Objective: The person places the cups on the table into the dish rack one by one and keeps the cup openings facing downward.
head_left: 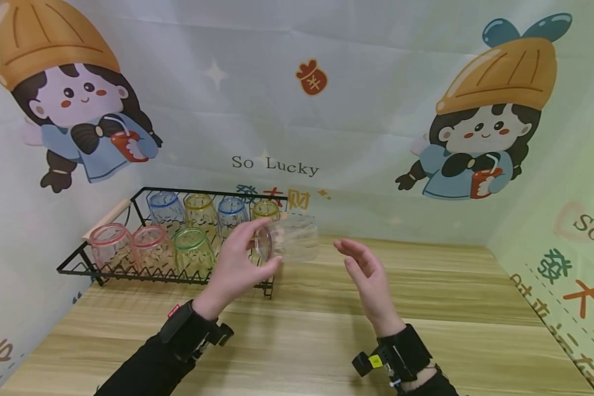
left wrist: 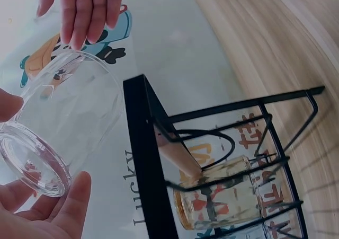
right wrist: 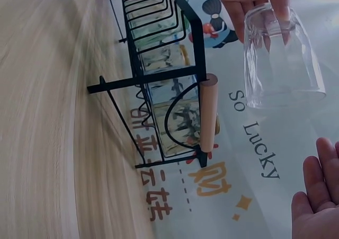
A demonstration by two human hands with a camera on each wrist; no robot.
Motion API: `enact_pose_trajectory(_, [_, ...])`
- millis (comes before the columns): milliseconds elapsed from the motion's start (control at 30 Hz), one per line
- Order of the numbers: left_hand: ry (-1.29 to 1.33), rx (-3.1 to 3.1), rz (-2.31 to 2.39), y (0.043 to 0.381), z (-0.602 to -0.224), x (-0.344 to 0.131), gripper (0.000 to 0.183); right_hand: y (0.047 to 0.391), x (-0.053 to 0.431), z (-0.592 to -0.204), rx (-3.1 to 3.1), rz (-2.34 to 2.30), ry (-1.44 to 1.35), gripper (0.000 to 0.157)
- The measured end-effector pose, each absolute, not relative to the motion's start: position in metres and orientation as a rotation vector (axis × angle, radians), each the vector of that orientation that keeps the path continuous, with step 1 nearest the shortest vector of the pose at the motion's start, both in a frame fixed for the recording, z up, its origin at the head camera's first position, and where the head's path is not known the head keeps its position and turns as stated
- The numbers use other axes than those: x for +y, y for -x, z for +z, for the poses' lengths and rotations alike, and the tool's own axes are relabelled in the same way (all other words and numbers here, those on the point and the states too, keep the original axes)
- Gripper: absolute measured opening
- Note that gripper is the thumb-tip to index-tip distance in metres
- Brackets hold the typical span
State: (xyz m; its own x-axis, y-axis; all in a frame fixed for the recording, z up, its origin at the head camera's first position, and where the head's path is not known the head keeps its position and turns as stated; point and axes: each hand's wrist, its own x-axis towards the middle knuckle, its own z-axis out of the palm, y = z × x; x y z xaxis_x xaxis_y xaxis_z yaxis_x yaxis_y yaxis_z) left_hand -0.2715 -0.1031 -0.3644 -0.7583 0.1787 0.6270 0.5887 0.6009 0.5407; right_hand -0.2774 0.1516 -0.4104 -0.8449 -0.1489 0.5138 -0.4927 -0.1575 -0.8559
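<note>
My left hand [head_left: 240,264] grips a clear drinking glass [head_left: 297,239] by its thick base, thumb on one side and fingers on the other. The glass lies sideways in the air, its mouth facing right, beside the right end of a black wire rack [head_left: 143,276]. In the left wrist view the glass [left wrist: 79,106] looks transparent and empty. My right hand [head_left: 368,280] is raised a short way right of the mouth, fingers loosely extended and holding nothing. The right wrist view shows a gap between that hand [right wrist: 320,196] and the glass [right wrist: 283,64].
Upside-down coloured glasses stand in the rack: pink [head_left: 110,247], green [head_left: 194,253], blue [head_left: 165,212] and yellow [head_left: 201,212]. The rack has wooden handles [right wrist: 209,114] at its ends. It stands on a wood-grain table [head_left: 425,308], before a printed cloth backdrop [head_left: 356,137].
</note>
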Motion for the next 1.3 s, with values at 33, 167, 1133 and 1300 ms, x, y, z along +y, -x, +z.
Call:
enact_pose_trajectory(33, [0.603, -2.318, -1.039, 0.271, -0.364, -0.104, 0.067, 0.277, 0.152, -0.411, -1.867, 2.098, -0.735, 0.038])
enact_pose_trajectory(167, [0.596, -2.366, -1.07, 0.271, -0.362, -0.11, 0.068, 0.277, 0.155, -0.412, -1.895, 2.092, -0.722, 0.039])
enact_pose_trajectory(1133, [0.556, -2.463, -0.934, 0.276, -0.347, -0.132, 0.07, 0.279, 0.175, -0.417, -1.989, 1.968, -0.724, 0.038])
enact_pose_trajectory(1300, [0.549, -2.487, -0.935, 0.275, -0.346, -0.134, 0.071, 0.279, 0.177, -0.419, -2.003, 1.963, -0.719, 0.038])
